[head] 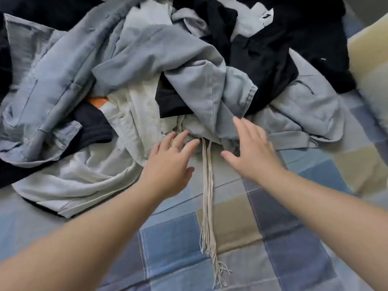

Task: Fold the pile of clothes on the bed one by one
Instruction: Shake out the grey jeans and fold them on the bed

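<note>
Open hands (172, 158) over clothes pile (168, 70)

Soft daylight, perhaps slight motion blur

1. No text, number, brand or sign can be read.
2. A white patch (266, 16) is seen among the black clothes (304, 28) at the top. Its dark marks are too blurred to be made out.
3. A small white mark (323, 59) is seen on the same black clothes, too small to be read.
</note>
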`<control>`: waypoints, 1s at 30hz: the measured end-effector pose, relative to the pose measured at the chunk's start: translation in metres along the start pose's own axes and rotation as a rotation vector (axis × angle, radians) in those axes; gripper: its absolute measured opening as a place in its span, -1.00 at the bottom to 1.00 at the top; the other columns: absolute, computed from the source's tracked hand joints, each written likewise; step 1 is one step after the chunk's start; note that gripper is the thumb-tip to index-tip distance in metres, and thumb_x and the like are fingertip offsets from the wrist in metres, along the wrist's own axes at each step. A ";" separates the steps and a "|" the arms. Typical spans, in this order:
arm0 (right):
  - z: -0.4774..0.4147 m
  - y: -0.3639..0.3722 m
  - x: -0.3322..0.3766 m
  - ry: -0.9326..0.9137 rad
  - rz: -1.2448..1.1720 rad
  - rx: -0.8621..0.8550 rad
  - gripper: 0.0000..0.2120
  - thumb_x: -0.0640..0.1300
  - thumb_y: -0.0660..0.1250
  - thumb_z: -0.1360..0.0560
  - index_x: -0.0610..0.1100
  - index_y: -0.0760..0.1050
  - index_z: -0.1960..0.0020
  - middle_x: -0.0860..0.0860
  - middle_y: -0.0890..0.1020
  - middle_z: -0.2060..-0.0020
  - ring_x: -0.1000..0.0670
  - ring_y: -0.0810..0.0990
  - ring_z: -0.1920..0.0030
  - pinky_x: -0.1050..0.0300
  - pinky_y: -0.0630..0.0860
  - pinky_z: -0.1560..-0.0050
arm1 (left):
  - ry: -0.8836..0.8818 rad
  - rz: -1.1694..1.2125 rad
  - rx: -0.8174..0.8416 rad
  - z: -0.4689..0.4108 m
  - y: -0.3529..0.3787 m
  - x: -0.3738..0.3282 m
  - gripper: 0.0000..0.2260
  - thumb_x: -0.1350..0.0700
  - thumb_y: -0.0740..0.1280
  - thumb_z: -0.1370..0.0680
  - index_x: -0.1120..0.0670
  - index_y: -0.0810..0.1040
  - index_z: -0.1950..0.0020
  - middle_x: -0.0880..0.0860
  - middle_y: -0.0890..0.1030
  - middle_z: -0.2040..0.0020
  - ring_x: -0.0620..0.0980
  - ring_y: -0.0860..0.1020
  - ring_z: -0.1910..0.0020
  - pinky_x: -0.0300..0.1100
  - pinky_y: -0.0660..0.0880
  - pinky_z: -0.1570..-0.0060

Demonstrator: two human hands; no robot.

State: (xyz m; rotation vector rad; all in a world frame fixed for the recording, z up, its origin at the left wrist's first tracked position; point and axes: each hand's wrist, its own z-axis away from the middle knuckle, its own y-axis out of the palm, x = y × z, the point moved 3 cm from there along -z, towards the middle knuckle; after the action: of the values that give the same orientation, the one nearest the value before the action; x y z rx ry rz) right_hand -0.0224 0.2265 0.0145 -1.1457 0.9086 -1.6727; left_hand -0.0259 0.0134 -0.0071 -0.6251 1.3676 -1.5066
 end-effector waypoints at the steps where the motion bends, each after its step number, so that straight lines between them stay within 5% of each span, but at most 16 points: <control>1: -0.018 0.011 0.000 -0.002 0.023 -0.027 -0.08 0.25 0.35 -0.50 0.07 -0.14 -0.63 0.06 -0.02 -0.62 -0.07 -0.02 -0.59 -0.20 0.19 -0.48 | 0.045 -0.066 -0.042 -0.022 0.007 0.002 -0.34 -0.05 0.32 -0.59 -0.15 0.05 -0.60 0.05 -0.01 -0.66 0.19 0.02 -0.61 0.14 0.12 -0.50; 5: -0.071 0.044 0.003 0.105 0.017 -0.043 0.02 0.30 0.44 -0.42 0.06 -0.11 -0.62 0.00 -0.01 -0.61 -0.14 0.04 -0.58 -0.23 0.25 -0.44 | 0.115 -0.178 -0.231 -0.101 0.016 0.000 -0.24 0.11 0.36 -0.52 -0.20 0.07 -0.62 0.09 -0.06 -0.66 0.25 0.09 -0.57 0.16 0.20 -0.41; 8: -0.090 0.055 -0.003 0.112 0.078 -0.063 -0.40 0.14 0.36 -0.55 -0.02 0.21 -0.47 -0.06 0.31 -0.44 -0.22 0.33 -0.41 -0.12 0.39 -0.16 | 0.095 -0.257 -0.236 -0.144 0.013 -0.001 -0.30 0.11 0.34 -0.51 -0.26 0.13 -0.56 0.09 -0.01 -0.65 0.24 0.21 -0.48 0.18 0.28 -0.27; 12: -0.097 0.051 -0.010 0.061 0.043 -0.140 -0.92 -0.10 0.13 -0.63 -0.06 0.39 -0.06 -0.08 0.47 -0.10 -0.21 0.49 -0.14 -0.01 0.29 0.08 | 0.026 -0.244 -0.270 -0.161 0.009 -0.008 -0.76 0.05 0.29 -0.58 -0.12 0.50 -0.25 0.06 0.33 -0.47 0.22 0.42 -0.23 0.04 0.23 -0.02; 20: -0.033 -0.001 -0.004 -0.079 -0.092 -0.148 -0.97 -0.12 0.14 -0.62 -0.03 0.31 0.01 0.00 0.51 0.26 -0.19 0.47 0.19 0.00 0.24 0.19 | 0.078 -0.027 -0.123 -0.096 -0.026 -0.013 -0.81 -0.07 0.13 -0.68 -0.02 0.47 -0.06 0.00 0.53 -0.08 0.15 0.48 -0.10 0.02 0.30 -0.03; 24: 0.029 -0.047 0.025 -0.073 -0.196 -0.103 -0.97 -0.06 0.16 -0.67 0.00 0.34 -0.06 -0.07 0.60 0.22 -0.24 0.54 0.17 -0.06 0.41 0.25 | 0.085 0.092 -0.015 -0.037 -0.076 -0.022 -0.76 -0.07 0.10 -0.70 0.00 0.34 0.10 -0.08 0.43 0.25 0.15 0.49 0.11 -0.02 0.24 0.11; 27: 0.085 -0.086 0.055 -0.066 -0.233 -0.048 -0.91 0.02 0.24 -0.65 0.02 0.40 -0.09 -0.04 0.65 0.14 -0.20 0.56 0.09 -0.11 0.50 0.13 | 0.016 0.141 0.062 0.026 -0.120 -0.023 -0.75 -0.09 0.09 -0.70 0.04 0.33 0.06 0.03 0.49 0.22 0.21 0.52 0.15 -0.02 0.27 0.21; 30: 0.152 -0.131 0.090 -0.061 -0.388 0.041 -0.79 0.10 0.42 -0.53 0.04 0.45 -0.03 0.03 0.55 0.27 -0.01 0.51 0.22 0.00 0.47 0.14 | -0.049 0.201 0.115 0.105 -0.173 -0.021 -0.75 -0.09 0.11 -0.70 0.02 0.28 0.10 0.09 0.54 0.17 0.24 0.54 0.09 0.00 0.36 0.25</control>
State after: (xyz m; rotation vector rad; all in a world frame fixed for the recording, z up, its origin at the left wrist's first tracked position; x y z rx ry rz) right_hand 0.0719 0.1730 0.2064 -1.4024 0.6373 -1.9414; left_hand 0.0198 -0.0322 0.1858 -0.4361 1.2576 -1.3881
